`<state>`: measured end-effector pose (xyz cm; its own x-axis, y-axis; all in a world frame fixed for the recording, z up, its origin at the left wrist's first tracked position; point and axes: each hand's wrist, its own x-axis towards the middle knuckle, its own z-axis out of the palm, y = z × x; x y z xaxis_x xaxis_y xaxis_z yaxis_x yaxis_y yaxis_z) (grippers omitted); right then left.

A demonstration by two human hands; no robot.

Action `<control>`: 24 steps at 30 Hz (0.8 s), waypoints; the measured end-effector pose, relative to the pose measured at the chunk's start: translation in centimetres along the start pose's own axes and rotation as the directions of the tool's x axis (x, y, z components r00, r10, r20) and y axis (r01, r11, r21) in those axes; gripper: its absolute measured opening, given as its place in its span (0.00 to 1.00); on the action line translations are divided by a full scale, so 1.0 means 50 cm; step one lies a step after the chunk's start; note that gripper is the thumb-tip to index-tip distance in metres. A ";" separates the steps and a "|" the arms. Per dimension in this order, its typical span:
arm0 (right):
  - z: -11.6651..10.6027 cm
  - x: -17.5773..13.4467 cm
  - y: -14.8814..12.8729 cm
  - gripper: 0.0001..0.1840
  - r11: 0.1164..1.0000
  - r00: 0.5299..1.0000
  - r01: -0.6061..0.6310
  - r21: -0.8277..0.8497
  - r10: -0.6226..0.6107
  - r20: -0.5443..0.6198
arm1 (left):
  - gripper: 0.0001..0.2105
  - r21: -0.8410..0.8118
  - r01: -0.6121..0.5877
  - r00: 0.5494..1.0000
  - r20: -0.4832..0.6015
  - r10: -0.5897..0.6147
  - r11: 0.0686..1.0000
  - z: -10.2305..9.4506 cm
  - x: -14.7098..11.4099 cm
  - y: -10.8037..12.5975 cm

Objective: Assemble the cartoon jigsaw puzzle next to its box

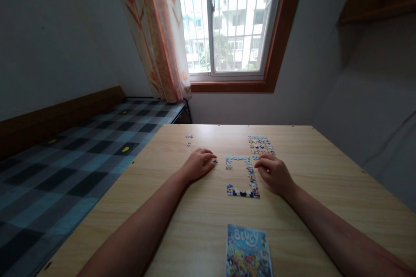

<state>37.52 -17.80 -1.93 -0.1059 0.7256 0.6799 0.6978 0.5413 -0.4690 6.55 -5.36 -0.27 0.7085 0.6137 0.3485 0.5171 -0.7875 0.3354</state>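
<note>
A partly joined jigsaw border (251,177) lies on the table, with a gap along its left side. Left of it, my left hand (199,164) rests on the wood, its thumb and fingers closed on a small puzzle piece (215,162). My right hand (275,172) is beside the border's right edge, fingers curled and pinched together; whatever they may hold is too small to make out. Just beyond that hand, loose puzzle pieces (260,143) are laid out in rows, and the hand covers the nearest of them.
A few stray puzzle pieces (189,136) lie at the far left of the table (182,225). A blue picture sheet marked "Bluey" (248,251) lies close to me. A bed with a checked cover (97,138) stands at left, and a curtained window (234,21) is ahead.
</note>
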 end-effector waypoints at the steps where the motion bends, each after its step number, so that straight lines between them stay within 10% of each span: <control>1: 0.000 0.000 -0.001 0.12 1.000 1.000 0.000 -0.001 0.000 -0.002 | 0.10 0.006 0.000 1.000 0.002 0.000 1.000 0.001 0.000 0.000; 24: 0.003 0.008 -0.007 0.13 0.999 0.999 0.034 -0.017 -0.033 0.031 | 0.10 -0.094 0.049 0.999 0.004 -0.049 0.994 0.022 0.003 0.053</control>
<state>37.12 -17.62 -1.59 -0.1509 0.7202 0.6772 0.7059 0.5580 -0.4362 8.58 -7.41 -0.31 0.6843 0.6510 0.3286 0.5036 -0.7477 0.4327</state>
